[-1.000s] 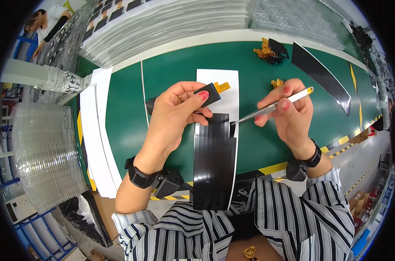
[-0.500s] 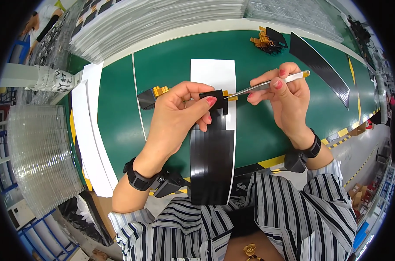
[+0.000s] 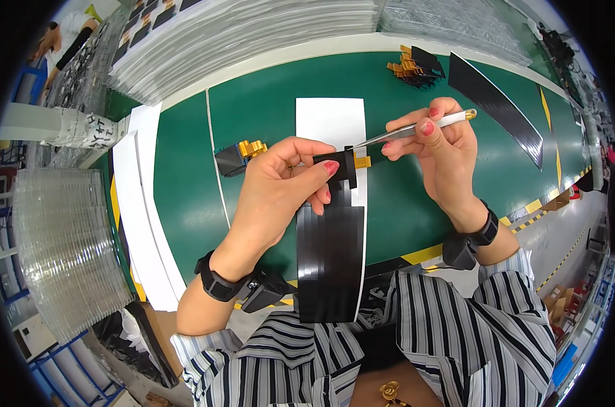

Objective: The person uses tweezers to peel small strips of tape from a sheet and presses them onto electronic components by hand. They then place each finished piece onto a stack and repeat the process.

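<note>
Between thumb and fingers, my left hand (image 3: pixel 280 180) pinches a small flat black panel (image 3: pixel 333 169) with a gold flex tab (image 3: pixel 363 162) sticking out to the right. A narrow black strip (image 3: pixel 351 178) lies along the panel's right edge and juts past it at both ends. My right hand (image 3: pixel 443 146) is closed around metal tweezers (image 3: pixel 406 131), whose tips meet the strip's upper end. Under the panel lies a white sheet (image 3: pixel 330 115), its lower part covered with glossy black strips (image 3: pixel 330 264). Just left of my left hand rests a stack of black panels with gold tabs (image 3: pixel 234 160).
Another pile of gold-tabbed panels (image 3: pixel 416 66) sits at the far right of the green table (image 3: pixel 185 183), beside a second black strip sheet (image 3: pixel 501 108). White sheets (image 3: pixel 141 210) line the left edge. Clear trays (image 3: pixel 253 41) are stacked along the back. A person (image 3: pixel 70 41) is at upper left.
The panel has shifted slightly toward me, with my left hand. The tweezer tips have gone from the panel's right edge to the strip's upper end, which now sticks up past the panel.
</note>
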Demonstrator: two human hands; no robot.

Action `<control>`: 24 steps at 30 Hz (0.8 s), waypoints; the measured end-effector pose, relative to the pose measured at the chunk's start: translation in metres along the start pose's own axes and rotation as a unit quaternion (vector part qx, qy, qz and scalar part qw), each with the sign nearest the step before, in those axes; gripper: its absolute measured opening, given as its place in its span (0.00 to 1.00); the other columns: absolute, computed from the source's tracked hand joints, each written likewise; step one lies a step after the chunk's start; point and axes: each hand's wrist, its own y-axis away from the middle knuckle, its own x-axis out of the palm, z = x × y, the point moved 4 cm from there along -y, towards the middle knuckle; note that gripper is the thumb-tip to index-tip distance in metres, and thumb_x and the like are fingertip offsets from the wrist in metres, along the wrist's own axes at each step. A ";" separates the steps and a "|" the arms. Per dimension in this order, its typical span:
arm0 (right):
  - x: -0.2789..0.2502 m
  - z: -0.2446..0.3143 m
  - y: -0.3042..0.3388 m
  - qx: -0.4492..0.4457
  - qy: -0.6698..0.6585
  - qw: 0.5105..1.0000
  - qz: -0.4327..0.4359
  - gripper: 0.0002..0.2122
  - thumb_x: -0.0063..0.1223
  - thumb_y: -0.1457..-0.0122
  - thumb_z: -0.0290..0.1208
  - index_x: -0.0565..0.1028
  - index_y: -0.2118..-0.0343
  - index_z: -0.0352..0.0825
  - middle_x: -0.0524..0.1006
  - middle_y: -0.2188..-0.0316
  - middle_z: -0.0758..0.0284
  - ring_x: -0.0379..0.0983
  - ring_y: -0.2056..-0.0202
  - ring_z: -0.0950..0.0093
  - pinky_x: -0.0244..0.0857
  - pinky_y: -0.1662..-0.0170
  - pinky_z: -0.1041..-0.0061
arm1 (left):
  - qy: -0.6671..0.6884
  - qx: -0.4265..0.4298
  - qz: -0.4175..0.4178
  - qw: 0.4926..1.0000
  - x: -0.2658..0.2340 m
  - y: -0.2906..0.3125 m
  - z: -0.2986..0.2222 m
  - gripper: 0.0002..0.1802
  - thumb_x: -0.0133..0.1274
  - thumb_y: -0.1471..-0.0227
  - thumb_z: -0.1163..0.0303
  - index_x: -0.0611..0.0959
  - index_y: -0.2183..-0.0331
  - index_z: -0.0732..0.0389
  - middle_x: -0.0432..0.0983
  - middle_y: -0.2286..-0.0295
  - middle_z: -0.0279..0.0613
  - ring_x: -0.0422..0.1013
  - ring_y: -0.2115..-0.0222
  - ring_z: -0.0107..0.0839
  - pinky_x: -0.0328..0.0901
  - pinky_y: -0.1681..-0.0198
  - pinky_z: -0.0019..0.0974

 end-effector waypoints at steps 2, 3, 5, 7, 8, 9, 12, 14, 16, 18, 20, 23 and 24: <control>0.000 0.000 0.000 0.002 0.011 1.000 0.000 0.06 0.40 0.43 0.28 0.57 0.68 0.34 0.71 0.69 0.50 0.74 0.74 0.65 0.71 0.71 0.73 | -0.004 -0.003 -0.001 1.000 0.001 0.000 -0.001 0.09 0.50 0.55 0.78 0.74 0.67 0.68 0.66 0.82 0.33 0.66 0.84 0.19 0.60 0.84 0.21; -0.001 0.000 0.000 0.006 0.022 1.000 0.001 0.06 0.39 0.43 0.28 0.58 0.67 0.34 0.71 0.69 0.51 0.73 0.74 0.66 0.70 0.72 0.74 | -0.004 -0.003 -0.001 1.000 0.001 0.000 -0.001 0.09 0.50 0.55 0.78 0.74 0.67 0.68 0.66 0.82 0.33 0.66 0.84 0.19 0.60 0.84 0.21; -0.002 0.000 0.000 0.008 0.033 0.999 0.001 0.06 0.39 0.43 0.29 0.58 0.66 0.34 0.70 0.68 0.51 0.73 0.74 0.66 0.70 0.72 0.74 | -0.002 -0.017 0.006 1.000 0.001 0.000 -0.002 0.09 0.50 0.55 0.78 0.74 0.68 0.67 0.67 0.81 0.33 0.66 0.83 0.19 0.61 0.83 0.21; -0.002 0.006 0.001 -0.038 0.041 0.998 -0.002 0.07 0.37 0.42 0.30 0.59 0.64 0.34 0.70 0.68 0.52 0.72 0.72 0.67 0.69 0.72 0.75 | -0.002 -0.023 0.010 1.000 0.004 0.001 -0.003 0.08 0.50 0.55 0.78 0.73 0.68 0.67 0.68 0.81 0.34 0.66 0.83 0.20 0.61 0.83 0.21; -0.001 0.009 0.001 -0.062 0.045 0.997 -0.002 0.08 0.37 0.42 0.31 0.59 0.63 0.34 0.70 0.68 0.53 0.71 0.72 0.68 0.68 0.72 0.76 | 0.004 -0.024 0.025 0.999 0.006 0.002 -0.003 0.08 0.50 0.55 0.78 0.73 0.68 0.67 0.68 0.81 0.34 0.67 0.82 0.20 0.61 0.82 0.21; 0.001 0.011 0.000 -0.064 0.045 0.997 -0.002 0.08 0.37 0.42 0.31 0.59 0.63 0.34 0.70 0.68 0.53 0.71 0.72 0.68 0.68 0.72 0.76 | 0.011 -0.025 0.040 0.999 0.009 0.004 -0.004 0.08 0.50 0.55 0.78 0.73 0.69 0.67 0.69 0.80 0.35 0.67 0.82 0.20 0.62 0.82 0.21; 0.007 0.035 0.003 -0.281 0.053 0.955 -0.074 0.09 0.36 0.42 0.30 0.61 0.62 0.31 0.70 0.70 0.56 0.70 0.75 0.68 0.67 0.69 0.74 | 0.038 -0.027 0.052 0.998 0.011 0.006 -0.006 0.07 0.50 0.55 0.78 0.72 0.70 0.66 0.70 0.79 0.36 0.69 0.80 0.22 0.63 0.80 0.21; 0.008 0.044 0.010 -0.295 0.091 0.951 -0.034 0.08 0.36 0.42 0.29 0.62 0.62 0.31 0.70 0.71 0.57 0.69 0.75 0.69 0.66 0.71 0.76 | 0.082 -0.031 0.045 0.995 0.010 0.007 -0.008 0.05 0.49 0.55 0.78 0.70 0.71 0.65 0.71 0.77 0.38 0.71 0.77 0.25 0.66 0.77 0.22; 0.014 0.052 0.022 -0.316 0.167 0.933 0.044 0.07 0.36 0.42 0.28 0.64 0.62 0.32 0.69 0.72 0.59 0.65 0.74 0.73 0.63 0.75 0.80 | 0.111 -0.017 0.018 0.994 0.012 0.007 -0.010 0.05 0.49 0.54 0.79 0.70 0.72 0.64 0.71 0.76 0.39 0.71 0.75 0.26 0.67 0.75 0.23; 0.035 0.052 0.025 -0.255 0.394 0.880 0.068 0.07 0.42 0.47 0.21 0.69 0.65 0.30 0.69 0.74 0.62 0.63 0.76 0.77 0.57 0.78 0.83 | 0.170 0.006 -0.030 0.985 0.016 0.006 -0.014 0.05 0.47 0.54 0.80 0.68 0.73 0.63 0.72 0.75 0.41 0.72 0.73 0.29 0.69 0.71 0.26; 0.039 0.050 0.024 -0.197 0.391 0.898 0.053 0.07 0.45 0.50 0.18 0.71 0.67 0.30 0.69 0.74 0.63 0.63 0.77 0.78 0.56 0.79 0.84 | 0.163 0.027 -0.012 0.986 0.023 0.006 -0.014 0.05 0.47 0.54 0.81 0.68 0.73 0.63 0.72 0.74 0.42 0.72 0.71 0.30 0.69 0.69 0.27; 0.035 0.045 0.021 -0.133 0.379 0.915 0.033 0.07 0.49 0.53 0.16 0.72 0.69 0.29 0.70 0.75 0.65 0.62 0.79 0.81 0.54 0.79 0.85 | 0.153 0.068 0.015 0.986 0.033 0.010 -0.015 0.06 0.47 0.55 0.82 0.67 0.74 0.63 0.72 0.72 0.43 0.72 0.69 0.32 0.69 0.65 0.29; 0.033 0.045 0.021 -0.128 0.374 0.918 0.025 0.07 0.50 0.54 0.16 0.73 0.69 0.29 0.70 0.75 0.66 0.62 0.79 0.82 0.54 0.79 0.85 | 0.140 0.074 0.018 0.987 0.037 0.011 -0.016 0.07 0.48 0.55 0.82 0.67 0.74 0.63 0.72 0.72 0.44 0.71 0.69 0.31 0.69 0.65 0.28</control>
